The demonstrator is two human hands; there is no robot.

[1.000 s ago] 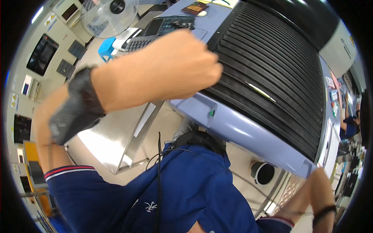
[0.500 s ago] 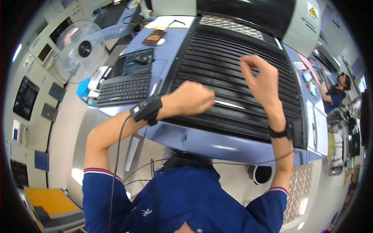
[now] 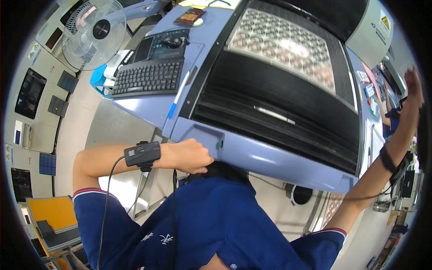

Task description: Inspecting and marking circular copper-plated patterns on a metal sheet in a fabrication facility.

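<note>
The left hand is curled into a loose fist against the smooth lavender-blue front edge of the large machine, just beside a small green button set in that rounded edge; whether the fingers grip anything cannot be told. A black band with a boxy sensor wraps that wrist, a thin cable trailing from it. The right hand is raised off the machine's far right side, fingers spread and empty, with a dark strap around its forearm.

The machine's top is a broad sloping bed of black ribbed slats, matte and finely grooved. On its upper part lies a flat rectangular sheet patterned with small repeating shapes. A slim white bar lies across the slats below the sheet.

Left of the slats, on the machine's pale blue console shelf, sit a black keyboard and a dark trackball pad. A blue-and-white pen lies along the shelf's edge beside the slats. A round wire-caged fan stands beyond the keyboard.
</note>
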